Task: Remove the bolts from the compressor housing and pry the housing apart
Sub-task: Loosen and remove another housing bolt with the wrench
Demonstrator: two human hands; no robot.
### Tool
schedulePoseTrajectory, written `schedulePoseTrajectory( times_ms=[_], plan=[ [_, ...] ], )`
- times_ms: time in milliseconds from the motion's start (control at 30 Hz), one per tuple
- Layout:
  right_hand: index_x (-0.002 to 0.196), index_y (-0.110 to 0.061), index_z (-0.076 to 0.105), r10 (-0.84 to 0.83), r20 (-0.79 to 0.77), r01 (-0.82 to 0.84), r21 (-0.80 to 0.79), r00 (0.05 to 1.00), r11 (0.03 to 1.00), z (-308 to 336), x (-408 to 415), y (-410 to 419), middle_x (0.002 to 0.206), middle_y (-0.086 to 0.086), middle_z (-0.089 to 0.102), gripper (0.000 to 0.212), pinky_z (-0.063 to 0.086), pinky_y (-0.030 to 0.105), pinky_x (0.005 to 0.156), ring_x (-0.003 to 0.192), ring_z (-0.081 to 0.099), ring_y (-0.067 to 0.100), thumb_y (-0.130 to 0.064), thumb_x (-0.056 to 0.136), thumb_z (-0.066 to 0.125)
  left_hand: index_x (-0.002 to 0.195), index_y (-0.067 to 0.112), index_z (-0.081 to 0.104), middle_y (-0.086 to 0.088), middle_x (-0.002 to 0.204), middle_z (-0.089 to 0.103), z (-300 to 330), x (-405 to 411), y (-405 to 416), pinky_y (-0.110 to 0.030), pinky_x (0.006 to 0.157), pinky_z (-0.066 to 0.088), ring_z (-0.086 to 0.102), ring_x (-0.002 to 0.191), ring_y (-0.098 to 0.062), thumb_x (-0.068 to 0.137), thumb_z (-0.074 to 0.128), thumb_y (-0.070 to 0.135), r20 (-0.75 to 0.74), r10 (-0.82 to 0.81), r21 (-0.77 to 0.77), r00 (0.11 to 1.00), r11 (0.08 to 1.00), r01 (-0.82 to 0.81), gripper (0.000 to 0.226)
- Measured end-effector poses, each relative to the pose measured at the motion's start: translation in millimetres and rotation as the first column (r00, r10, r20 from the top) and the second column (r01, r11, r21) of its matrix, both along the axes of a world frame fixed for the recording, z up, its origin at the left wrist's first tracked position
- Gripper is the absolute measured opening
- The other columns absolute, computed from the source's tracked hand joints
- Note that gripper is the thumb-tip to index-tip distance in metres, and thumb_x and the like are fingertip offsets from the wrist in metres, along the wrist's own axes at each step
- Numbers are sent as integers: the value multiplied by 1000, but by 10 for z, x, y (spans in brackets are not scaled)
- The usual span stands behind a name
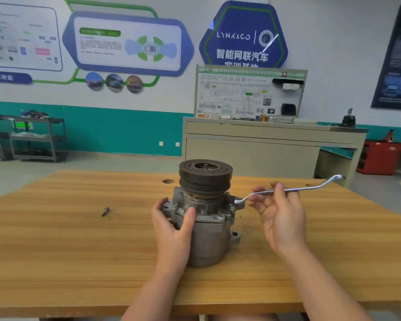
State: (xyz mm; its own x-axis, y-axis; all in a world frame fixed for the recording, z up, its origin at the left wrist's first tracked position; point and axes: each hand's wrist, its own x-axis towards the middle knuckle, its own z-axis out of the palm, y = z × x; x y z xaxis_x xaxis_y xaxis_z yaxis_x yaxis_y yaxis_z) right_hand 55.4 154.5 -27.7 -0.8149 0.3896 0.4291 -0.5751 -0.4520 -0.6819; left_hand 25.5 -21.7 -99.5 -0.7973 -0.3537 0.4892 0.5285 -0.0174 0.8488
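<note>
The compressor housing [206, 225] stands upright at the centre of the frame, on a wooden table [56, 239] that fills the lower half. The body is a grey cast-metal cylinder, dull and stained, with mounting ears projecting at its right side and at the upper left. A flanged upper section sits on the body. Several bolt heads show around the flange rim. On top sits a dark, grooved pulley [205, 178] with a recessed hub at its centre; rust-coloured residue shows on the rim just under the pulley.

The left hand [173, 228] is clasped around the left side of the housing, thumb pressed on the front of the flange, fingers wrapped behind. The right hand [280, 214] is to the right of the housing, palm facing left, fingers partly curled; its thumb and upper fingers pinch the shank of a bright metal offset ring wrench [289, 189]. The wrench runs nearly level towards the upper right; its near end sits at the right side of the flange, at a bolt position, though whether it is seated on a bolt head cannot be told.

One loose bolt [105, 211] lies on the table at centre left, well apart from the housing. Dark specks mark the tabletop near it.
</note>
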Motion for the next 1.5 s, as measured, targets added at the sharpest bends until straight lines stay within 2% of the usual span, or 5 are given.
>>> schedulePoseTrajectory(
  times_ms=[467, 667, 900, 1067, 1500],
  plan=[
    [104, -15, 51, -271, -736, 779, 540, 620, 317, -369, 60, -269, 87, 2, 61, 26, 51, 15, 67, 72, 61, 8, -37, 104, 37, 128, 25, 37, 4, 121, 49, -1, -3, -3, -1, 84, 37, 49, 105, 12, 61, 59, 66, -15, 7, 0, 1000, 1000, -7, 82],
    [93, -33, 51, -363, -437, 494, 235, 823, 838, -338, 51, -377, 74, 4, 59, 21, 43, 20, 52, 51, 49, 13, -29, 102, 33, 129, 26, 37, 4, 123, 50, -29, -27, -6, -1, 83, 37, 48, 104, 18, 72, 64, 47, -1, 1, -17, 1000, 1000, -1, 66],
    [79, -9, 40, 157, 441, -71, -205, 884, 976, 127, -349, -19, 65, 11, 51, 29, 25, 15, 31, 31, 36, 10, -16, 105, 29, 129, 29, 36, 7, 126, 48, -16, -9, -13, -8, 88, 37, 48, 114, 5, 65, 64, 62, 2, -15, -9, 1000, 1000, 15, 78],
    [89, -6, 50, 335, 230, -284, -229, 914, 931, 342, -179, 203, 67, 16, 67, 24, 53, 24, 48, 53, 64, 18, -14, 104, 33, 129, 29, 36, 4, 128, 48, 4, 1, -9, -8, 90, 35, 47, 116, 1, 60, 59, 67, -2, -8, 4, 1000, 1000, 8, 82],
    [88, -35, 58, -286, -336, 429, 511, 897, 745, -115, 131, -154, 87, 0, 69, 21, 58, 28, 62, 66, 70, 18, -32, 101, 42, 131, 27, 37, 7, 128, 48, -22, -13, -11, -13, 94, 36, 47, 120, -10, 58, 60, 70, 13, 2, -12, 1000, 1000, -2, 87]
  ],
)
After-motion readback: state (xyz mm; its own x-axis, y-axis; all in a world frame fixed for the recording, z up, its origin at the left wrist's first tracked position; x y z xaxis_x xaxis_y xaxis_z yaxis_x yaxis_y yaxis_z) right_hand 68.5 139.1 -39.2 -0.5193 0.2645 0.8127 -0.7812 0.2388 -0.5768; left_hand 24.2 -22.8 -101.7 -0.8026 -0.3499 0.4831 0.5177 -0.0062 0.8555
